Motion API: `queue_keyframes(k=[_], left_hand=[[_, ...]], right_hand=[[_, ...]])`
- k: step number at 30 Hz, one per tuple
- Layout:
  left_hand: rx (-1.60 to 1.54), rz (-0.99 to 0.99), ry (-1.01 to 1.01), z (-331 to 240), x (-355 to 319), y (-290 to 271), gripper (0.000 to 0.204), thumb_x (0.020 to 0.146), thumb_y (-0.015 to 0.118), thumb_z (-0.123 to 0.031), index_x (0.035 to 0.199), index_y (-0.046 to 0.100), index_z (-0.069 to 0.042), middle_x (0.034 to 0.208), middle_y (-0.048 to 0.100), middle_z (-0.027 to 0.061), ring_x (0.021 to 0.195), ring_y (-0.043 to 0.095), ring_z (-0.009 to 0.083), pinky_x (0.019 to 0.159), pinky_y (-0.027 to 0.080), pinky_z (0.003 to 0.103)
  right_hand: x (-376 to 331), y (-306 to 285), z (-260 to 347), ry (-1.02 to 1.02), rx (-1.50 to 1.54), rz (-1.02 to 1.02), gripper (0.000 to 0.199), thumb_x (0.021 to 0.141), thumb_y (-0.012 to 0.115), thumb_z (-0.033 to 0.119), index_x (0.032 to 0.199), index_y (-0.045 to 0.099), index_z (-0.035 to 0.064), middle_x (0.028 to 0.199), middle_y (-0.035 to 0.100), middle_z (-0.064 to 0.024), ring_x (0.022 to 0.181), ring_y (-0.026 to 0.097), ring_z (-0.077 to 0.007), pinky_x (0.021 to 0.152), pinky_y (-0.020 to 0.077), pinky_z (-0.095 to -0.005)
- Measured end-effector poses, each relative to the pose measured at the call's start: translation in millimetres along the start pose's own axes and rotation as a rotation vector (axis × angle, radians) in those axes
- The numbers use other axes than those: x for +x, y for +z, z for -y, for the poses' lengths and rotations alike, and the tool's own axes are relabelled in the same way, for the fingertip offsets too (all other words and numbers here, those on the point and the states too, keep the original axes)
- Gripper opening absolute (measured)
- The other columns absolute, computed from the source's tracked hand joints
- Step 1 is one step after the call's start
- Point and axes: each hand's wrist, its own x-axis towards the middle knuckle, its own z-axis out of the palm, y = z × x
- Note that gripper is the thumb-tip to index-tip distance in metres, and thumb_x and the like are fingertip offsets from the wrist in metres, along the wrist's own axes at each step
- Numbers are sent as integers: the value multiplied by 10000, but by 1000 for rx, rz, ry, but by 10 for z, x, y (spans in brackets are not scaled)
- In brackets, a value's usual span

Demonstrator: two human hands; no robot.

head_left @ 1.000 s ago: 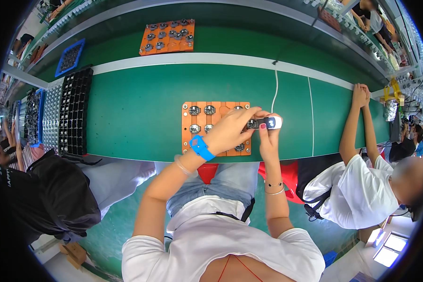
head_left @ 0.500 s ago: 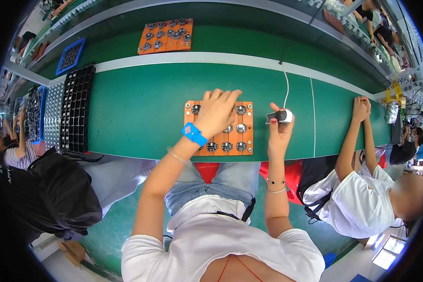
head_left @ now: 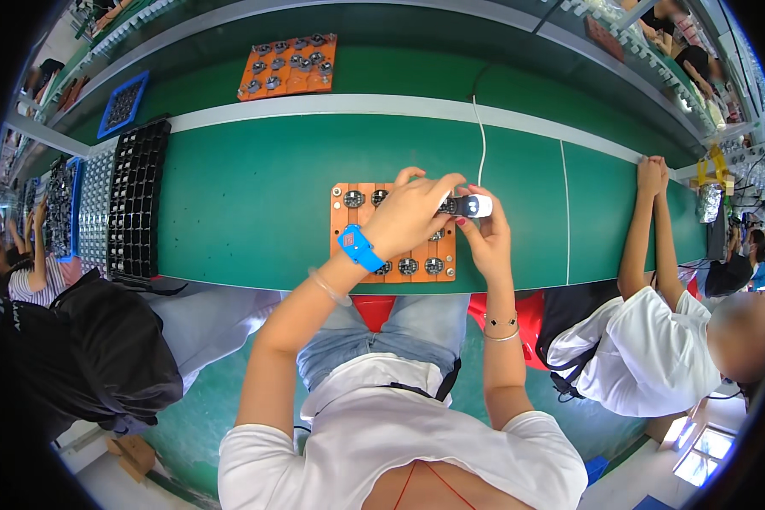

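Several things are lining the left of the frame: a black grid tray [head_left: 138, 200] is standing on the green bench, and a blue bin [head_left: 122, 106] is sitting in the upper left. Toward the upper middle, a spare orange board [head_left: 299, 82] is resting on the ledge, carrying metal parts. At centre, an orange board [head_left: 365, 215] is lying under the left hand [head_left: 406, 214], its visible slots holding round parts. Half a second ago that hand was over the board, well apart from the scanner; now its fingers are pinching a small round part [head_left: 448, 206], partly hidden, just right of centre. To its right, the dark end of a white-and-dark scanner [head_left: 481, 206] is meeting the part. The right hand [head_left: 491, 238] is gripping that scanner, and its white cable [head_left: 483, 153] is running upward. This change is suggesting, as a judgement, that one part is now being checked.
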Motion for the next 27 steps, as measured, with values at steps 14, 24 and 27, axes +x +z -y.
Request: queue_keyframes(k=[14,24,27], left_hand=[[282,-211,68,-2,-157,73,416,749,704,-161,1111,518,-77,879,616,61,966,551,220,870,383,365],[138,-53,-4,-157,-299,206,303,735,729,-184,971,565,-88,841,580,37,873,535,215,750,383,352],[119,-75,4,-200,-280,213,313,701,732,-135,943,546,-61,849,584,67,848,542,236,774,391,358]], right_hand=[[-262,-180,19,-11,-39,-253,448,944,542,148,1328,346,25,1262,534,-180,1124,528,-195,977,389,-308],[-421,-60,-24,36,-87,-75,457,890,575,15,1300,374,1,1263,535,-187,1128,523,-186,982,395,-308],[-410,-15,26,43,-134,-67,454,877,589,6,1289,399,-8,1256,539,-185,1138,519,-189,984,395,-310]])
